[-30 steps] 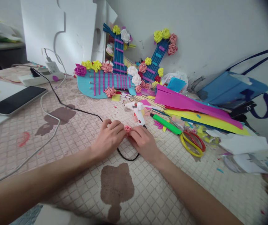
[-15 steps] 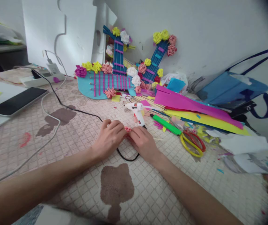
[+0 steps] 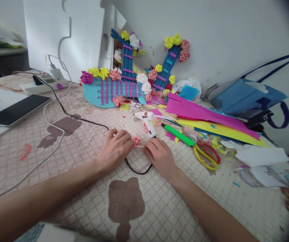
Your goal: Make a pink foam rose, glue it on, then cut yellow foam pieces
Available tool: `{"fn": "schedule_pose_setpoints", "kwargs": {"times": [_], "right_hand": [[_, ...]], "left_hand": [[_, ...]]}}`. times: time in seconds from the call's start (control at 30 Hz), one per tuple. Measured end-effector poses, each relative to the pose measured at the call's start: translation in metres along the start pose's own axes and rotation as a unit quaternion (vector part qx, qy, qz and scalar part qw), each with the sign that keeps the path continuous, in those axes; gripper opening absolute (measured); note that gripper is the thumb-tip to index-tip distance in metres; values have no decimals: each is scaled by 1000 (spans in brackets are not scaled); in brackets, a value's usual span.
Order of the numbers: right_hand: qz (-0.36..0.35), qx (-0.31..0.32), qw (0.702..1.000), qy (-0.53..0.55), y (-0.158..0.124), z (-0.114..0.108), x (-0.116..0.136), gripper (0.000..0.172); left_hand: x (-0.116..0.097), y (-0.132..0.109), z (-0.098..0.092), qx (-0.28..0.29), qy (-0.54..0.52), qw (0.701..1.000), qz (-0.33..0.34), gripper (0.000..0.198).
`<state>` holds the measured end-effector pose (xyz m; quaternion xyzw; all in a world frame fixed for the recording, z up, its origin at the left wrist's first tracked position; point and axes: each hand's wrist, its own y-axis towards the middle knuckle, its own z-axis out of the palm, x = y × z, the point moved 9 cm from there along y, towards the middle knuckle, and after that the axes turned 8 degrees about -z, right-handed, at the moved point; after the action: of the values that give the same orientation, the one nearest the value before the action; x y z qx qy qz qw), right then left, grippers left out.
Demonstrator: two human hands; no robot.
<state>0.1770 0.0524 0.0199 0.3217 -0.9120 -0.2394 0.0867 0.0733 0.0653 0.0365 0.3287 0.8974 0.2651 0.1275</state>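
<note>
My left hand (image 3: 117, 146) is closed, its fingertips on a small pink paper flower (image 3: 136, 141) above the table. A thin pale wooden stick (image 3: 140, 146) runs from just under the flower to my right hand (image 3: 160, 156), whose fingers are pinched round its other end. The stick's left end is hidden by the flower and my left fingers. Just beyond my hands lies a white glue gun (image 3: 148, 122), its black cord looping beneath them.
Flower-trimmed blue craft guitars (image 3: 119, 90) stand along the wall. To the right lie a green cutter (image 3: 179, 135), yellow and red scissors (image 3: 206, 158), coloured sheets (image 3: 205, 114) and paper scraps. A phone (image 3: 18, 109) and a power strip (image 3: 45, 84) are at the left.
My right hand has shifted a little right and down, away from my left. More of the pink flower and the stick now shows between them. My left hand has barely moved.
</note>
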Motion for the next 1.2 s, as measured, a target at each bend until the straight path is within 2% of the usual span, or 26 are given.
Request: {"fn": "schedule_pose_setpoints", "kwargs": {"times": [0.13,0.23,0.3,0.4,0.47,0.53,0.67,0.77,0.83,0.9,0.97,1.07,1.2], "right_hand": [[-22,16,999,-19,-6,-7,0,17],[-21,7,1000,-21,-22,-21,-12,15],[16,-14,1000,-20,-37,-32,-32,12],[115,-36,992,-40,-62,-44,-70,10],[165,-13,984,-63,-74,-43,-89,11],[188,12,979,-75,-77,-38,-99,12],[196,-16,981,2,-57,-33,-99,17],[211,-43,970,116,-27,-20,-96,27],[199,-49,967,151,-1,-9,-93,31],[192,-34,968,155,23,6,-93,32],[198,7,969,147,41,24,-96,28],[221,33,965,139,51,37,-102,21],[237,-19,956,171,37,15,-97,25]], "left_hand": [[1,0,1,5,-9,1000,3,14],[1,-1,0,1,-26,1000,8,13],[2,-1,-1,-8,-39,999,8,14],[4,-1,-3,-12,-47,999,1,15],[4,0,-4,-8,-47,999,1,15],[5,0,-6,-10,-48,999,5,15],[8,0,-12,-22,-52,998,19,12],[11,-1,-16,-20,-53,998,33,12],[11,-2,-15,-9,-51,998,46,11],[13,-4,-13,1,-51,997,56,11],[14,-7,-11,5,-52,997,61,10],[15,-9,-9,4,-50,996,67,10],[17,-8,-7,16,-59,996,59,9]]}}
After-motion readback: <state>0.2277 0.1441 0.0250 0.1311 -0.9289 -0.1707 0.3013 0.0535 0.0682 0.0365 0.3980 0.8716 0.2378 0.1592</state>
